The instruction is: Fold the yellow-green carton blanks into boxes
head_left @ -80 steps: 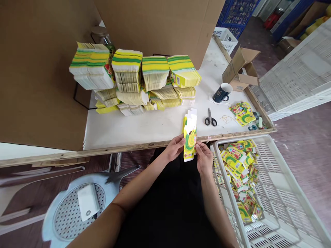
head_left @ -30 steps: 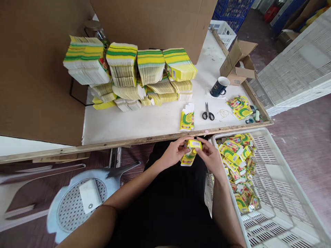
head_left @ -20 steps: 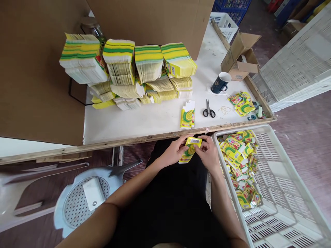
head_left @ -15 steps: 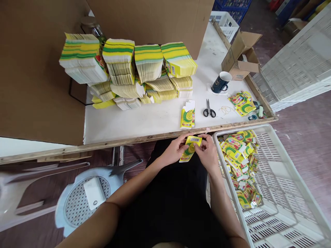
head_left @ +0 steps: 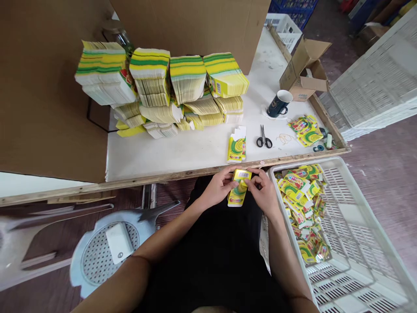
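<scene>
Between my hands, just below the table's front edge, is a small yellow and green box with a barcode on its upper end. My left hand grips its left side, the thumb on the front. On the right side my right hand holds it by thumb and fingers near the top. Some flat boxes of the same kind lie on the table straight ahead of my hands. Large stacks of flat cartons stand farther back on the left.
Black scissors, a dark mug, a pile of packets and an open cardboard box are on the table. A white crate with many small boxes stands right; a stool holds a white device.
The box in my hands has turned more upright, and its lower end has swung slightly right. My right hand has shifted slightly right.
</scene>
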Demonstrator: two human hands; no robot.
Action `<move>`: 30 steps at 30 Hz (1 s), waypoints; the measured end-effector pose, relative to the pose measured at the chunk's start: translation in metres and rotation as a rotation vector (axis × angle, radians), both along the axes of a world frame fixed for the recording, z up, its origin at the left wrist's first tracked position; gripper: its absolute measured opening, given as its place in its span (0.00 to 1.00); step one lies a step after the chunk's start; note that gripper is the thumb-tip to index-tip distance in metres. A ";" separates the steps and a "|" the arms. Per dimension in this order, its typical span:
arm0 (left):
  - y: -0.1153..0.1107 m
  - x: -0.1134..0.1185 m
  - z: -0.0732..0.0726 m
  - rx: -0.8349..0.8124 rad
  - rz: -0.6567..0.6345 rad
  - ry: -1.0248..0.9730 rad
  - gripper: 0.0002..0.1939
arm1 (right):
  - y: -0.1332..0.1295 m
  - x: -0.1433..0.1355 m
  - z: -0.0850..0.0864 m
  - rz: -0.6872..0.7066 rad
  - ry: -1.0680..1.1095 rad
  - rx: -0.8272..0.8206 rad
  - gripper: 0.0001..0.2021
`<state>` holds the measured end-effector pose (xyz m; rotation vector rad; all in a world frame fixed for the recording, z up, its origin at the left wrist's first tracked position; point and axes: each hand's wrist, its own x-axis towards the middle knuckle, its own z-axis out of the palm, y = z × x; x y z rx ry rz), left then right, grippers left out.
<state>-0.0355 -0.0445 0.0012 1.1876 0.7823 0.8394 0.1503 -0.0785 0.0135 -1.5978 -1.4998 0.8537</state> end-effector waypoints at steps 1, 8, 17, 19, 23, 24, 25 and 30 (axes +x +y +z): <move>0.000 -0.001 0.001 -0.016 -0.018 -0.004 0.30 | -0.001 0.002 -0.001 -0.010 0.037 0.019 0.15; -0.004 0.021 0.006 0.090 -0.081 -0.036 0.28 | -0.017 -0.001 -0.005 -0.173 0.149 0.155 0.15; 0.058 0.019 -0.017 0.514 0.005 0.608 0.28 | 0.021 0.023 0.015 -0.660 -0.456 0.532 0.10; 0.065 0.016 -0.026 0.530 -0.032 0.758 0.26 | 0.048 0.016 -0.003 -0.507 -0.459 0.361 0.10; 0.067 0.017 -0.036 0.610 -0.076 0.905 0.24 | 0.098 -0.014 -0.035 -0.364 -0.542 -0.041 0.16; 0.066 0.017 -0.036 0.624 -0.082 0.918 0.24 | 0.106 -0.021 -0.039 -0.350 -0.556 -0.095 0.16; 0.066 0.018 -0.037 0.632 -0.091 0.925 0.25 | 0.112 -0.027 -0.042 -0.344 -0.562 -0.129 0.16; 0.067 0.019 -0.039 0.625 -0.090 0.898 0.28 | 0.120 -0.037 -0.042 -0.393 -0.495 -0.107 0.16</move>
